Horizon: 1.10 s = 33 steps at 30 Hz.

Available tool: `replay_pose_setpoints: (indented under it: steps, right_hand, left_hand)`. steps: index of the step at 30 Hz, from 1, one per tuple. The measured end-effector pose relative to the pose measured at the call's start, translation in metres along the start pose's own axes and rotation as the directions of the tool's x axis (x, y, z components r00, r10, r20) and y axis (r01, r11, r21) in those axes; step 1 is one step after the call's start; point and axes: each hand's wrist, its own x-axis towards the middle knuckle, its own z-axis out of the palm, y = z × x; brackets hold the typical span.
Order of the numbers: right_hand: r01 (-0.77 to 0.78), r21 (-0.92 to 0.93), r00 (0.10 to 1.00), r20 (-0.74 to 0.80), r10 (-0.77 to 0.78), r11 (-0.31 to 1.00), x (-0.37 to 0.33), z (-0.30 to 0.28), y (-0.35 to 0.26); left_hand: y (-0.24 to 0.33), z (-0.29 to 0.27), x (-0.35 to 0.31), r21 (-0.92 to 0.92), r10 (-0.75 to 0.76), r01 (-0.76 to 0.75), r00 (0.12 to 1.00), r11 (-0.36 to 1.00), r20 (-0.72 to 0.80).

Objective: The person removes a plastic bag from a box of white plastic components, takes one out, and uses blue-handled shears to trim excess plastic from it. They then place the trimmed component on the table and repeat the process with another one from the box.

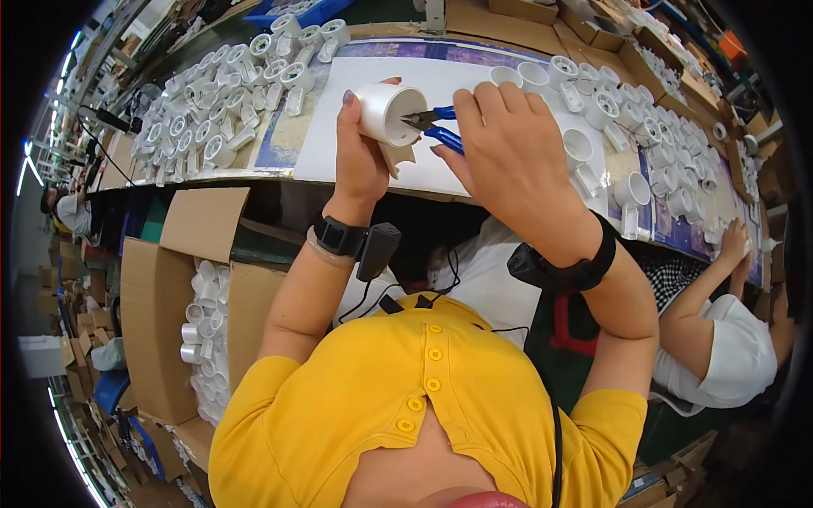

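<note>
A white plastic cup-shaped part (383, 112) with a flat tab is gripped in my left hand (360, 152), its round mouth turned to the right. My right hand (512, 144) is closed round the blue handles of small cutting pliers (436, 127). The dark jaws of the pliers reach into the mouth of the part. Whether they touch its inner wall I cannot tell. Below both hands lies a white sheet (322, 140) on the table.
Many similar white parts (207, 114) are heaped at the left, and more (665, 140) at the right. Beside my left arm stands an open cardboard box (157, 330) holding white parts. A co-worker (720, 339) sits at the right, hands at the table edge.
</note>
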Motion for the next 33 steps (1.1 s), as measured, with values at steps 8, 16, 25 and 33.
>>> replay_pose_setpoints:
  steps: [8, 16, 25, 33]
  right_hand:
    - [0.131, -0.197, 0.991, 0.056, -0.123, 0.972, 0.02, 0.007, -0.013]
    - [0.211, -0.201, 0.977, 0.081, -0.199, 0.957, 0.031, 0.008, -0.016]
    - [0.262, -0.047, 0.959, 0.12, -0.255, 0.964, 0.042, 0.009, -0.018]
    - [0.383, -0.123, 0.92, 0.137, -0.367, 0.915, 0.049, 0.019, -0.015]
  left_hand:
    - [-0.005, -0.005, 0.003, -0.035, 0.011, -0.013, 0.999, 0.999, -0.052]
    - [-0.004, -0.005, 0.001, -0.019, 0.058, -0.06, 0.994, 0.998, -0.095]
    - [-0.005, -0.012, 0.004, -0.019, 0.122, -0.125, 0.983, 0.992, -0.134]
    - [-0.007, -0.016, 0.004, -0.036, 0.154, -0.161, 0.976, 0.986, -0.156]
